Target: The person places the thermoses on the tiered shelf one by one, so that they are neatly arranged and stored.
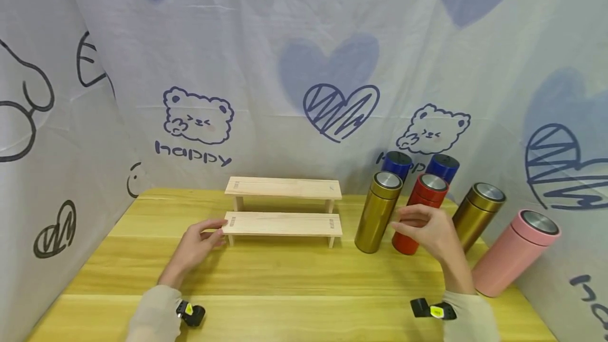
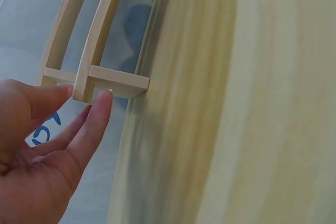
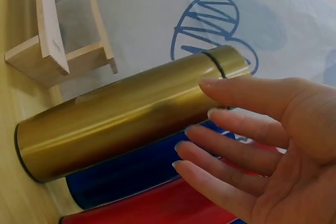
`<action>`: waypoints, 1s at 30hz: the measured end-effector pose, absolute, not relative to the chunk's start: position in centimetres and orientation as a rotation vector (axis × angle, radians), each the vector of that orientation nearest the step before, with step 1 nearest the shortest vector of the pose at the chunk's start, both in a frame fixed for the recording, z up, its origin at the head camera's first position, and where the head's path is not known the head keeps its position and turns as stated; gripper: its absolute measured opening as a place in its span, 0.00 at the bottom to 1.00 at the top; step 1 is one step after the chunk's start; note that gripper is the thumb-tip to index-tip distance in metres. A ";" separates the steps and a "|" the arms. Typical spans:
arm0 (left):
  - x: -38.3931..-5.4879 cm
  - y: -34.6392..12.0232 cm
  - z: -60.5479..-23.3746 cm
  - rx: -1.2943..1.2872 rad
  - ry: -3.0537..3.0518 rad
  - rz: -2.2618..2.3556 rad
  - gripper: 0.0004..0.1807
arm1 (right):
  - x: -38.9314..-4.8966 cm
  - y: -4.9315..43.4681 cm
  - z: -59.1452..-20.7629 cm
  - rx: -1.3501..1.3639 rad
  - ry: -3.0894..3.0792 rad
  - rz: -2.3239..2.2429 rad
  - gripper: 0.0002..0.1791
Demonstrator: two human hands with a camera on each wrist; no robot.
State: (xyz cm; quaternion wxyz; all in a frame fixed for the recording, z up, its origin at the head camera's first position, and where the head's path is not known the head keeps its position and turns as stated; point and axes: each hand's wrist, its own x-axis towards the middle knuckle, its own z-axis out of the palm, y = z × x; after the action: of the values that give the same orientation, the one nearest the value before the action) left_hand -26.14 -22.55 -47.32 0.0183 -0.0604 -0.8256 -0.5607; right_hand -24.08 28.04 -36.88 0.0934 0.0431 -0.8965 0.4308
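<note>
A two-tier wooden shelf (image 1: pixel 285 223) stands on the table, its lower board nearer me. At that board's left end, my left hand (image 1: pixel 197 244) pinches the edge; in the left wrist view, the thumb is over the board (image 2: pixel 97 40) and the index finger beneath it. My right hand (image 1: pixel 429 231) is beside a gold thermos (image 1: pixel 377 215), fingers loosely bent and nothing held. It covers part of a red thermos (image 1: pixel 423 194) in the head view. In the right wrist view, the thumb tip overlaps the gold thermos (image 3: pixel 121 119) near its cap.
Two blue thermoses (image 1: pixel 397 161) stand behind the gold and red ones. Farther right are another gold thermos (image 1: pixel 480 212) and a pink thermos (image 1: pixel 518 252). A printed white cloth (image 1: pixel 266 67) hangs behind and beside the wooden table (image 1: pixel 285 300).
</note>
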 end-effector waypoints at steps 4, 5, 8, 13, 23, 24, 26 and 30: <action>-26.0 -22.4 -47.6 -0.154 -2.563 -1.730 0.20 | -24.5 28.2 -37.4 0.060 -2.683 1.270 0.28; -26.0 -22.4 -47.7 -0.155 -2.558 -1.733 0.20 | -24.6 28.2 -37.5 0.049 -2.688 1.267 0.29; -25.9 -22.3 -47.9 -0.173 -2.545 -1.726 0.20 | -24.9 28.2 -37.9 0.033 -2.706 1.258 0.30; -25.8 -22.1 -48.2 -0.174 -2.526 -1.695 0.20 | -25.6 28.2 -38.8 0.036 -2.730 1.288 0.32; -25.8 -21.7 -48.3 -0.071 -2.459 -1.703 0.18 | -26.7 27.9 -40.5 0.133 -2.746 1.357 0.39; -25.9 -21.7 -48.3 -0.057 -2.458 -1.698 0.18 | -26.8 27.8 -40.7 0.129 -2.742 1.368 0.39; -26.0 -21.7 -48.3 -0.035 -2.455 -1.685 0.18 | -26.9 27.5 -41.0 0.121 -2.733 1.378 0.39; -26.2 -21.7 -48.3 -0.014 -2.440 -1.677 0.16 | -27.3 27.0 -41.6 0.097 -2.722 1.411 0.43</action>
State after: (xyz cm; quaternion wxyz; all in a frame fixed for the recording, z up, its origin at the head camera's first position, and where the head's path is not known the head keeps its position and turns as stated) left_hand -26.17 -21.72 -48.34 0.0902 -0.0046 -0.8207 -0.5641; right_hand -27.27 26.95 -41.58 0.0369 0.0317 -0.8867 0.4597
